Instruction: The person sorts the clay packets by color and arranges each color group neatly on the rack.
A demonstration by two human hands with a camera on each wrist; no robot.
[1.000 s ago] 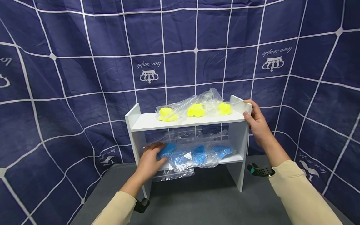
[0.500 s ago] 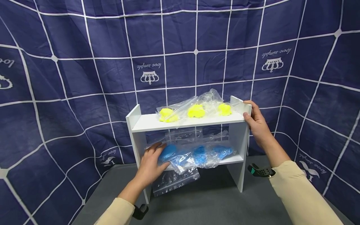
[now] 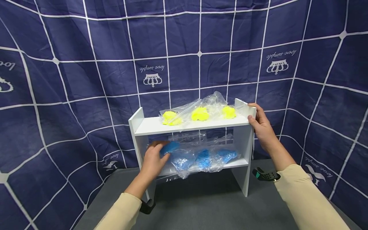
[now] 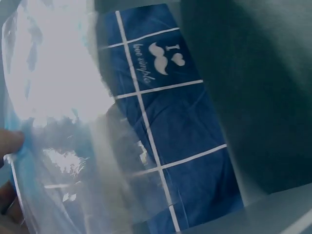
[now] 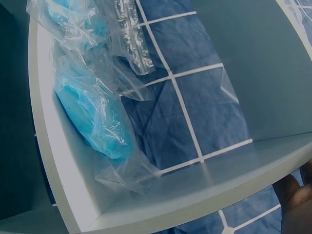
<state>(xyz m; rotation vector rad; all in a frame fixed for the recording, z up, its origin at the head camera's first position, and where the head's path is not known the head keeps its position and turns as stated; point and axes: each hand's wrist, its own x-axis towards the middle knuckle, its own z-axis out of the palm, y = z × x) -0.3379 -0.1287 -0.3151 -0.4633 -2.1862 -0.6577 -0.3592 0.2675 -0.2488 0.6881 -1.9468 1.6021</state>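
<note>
A small white two-tier shelf stands before me. At the left of its lower board, my left hand pinches a clear zip bag with a blue lump inside, raised above the board. In the left wrist view, fingers touch the shiny plastic at the left edge. More bagged blue lumps lie beside it; one bagged blue lump shows in the right wrist view. My right hand grips the upper right side panel, thumb in front.
Three yellow lumps in clear bags lie along the top board. The shelf stands on a dark grey surface. A navy cloth with white lines hangs behind and at both sides.
My left hand has raised the bagged blue lump slightly. The bag's loose zip end, hanging below the lower board half a second ago, has drawn upward. My right hand stays on the side panel.
</note>
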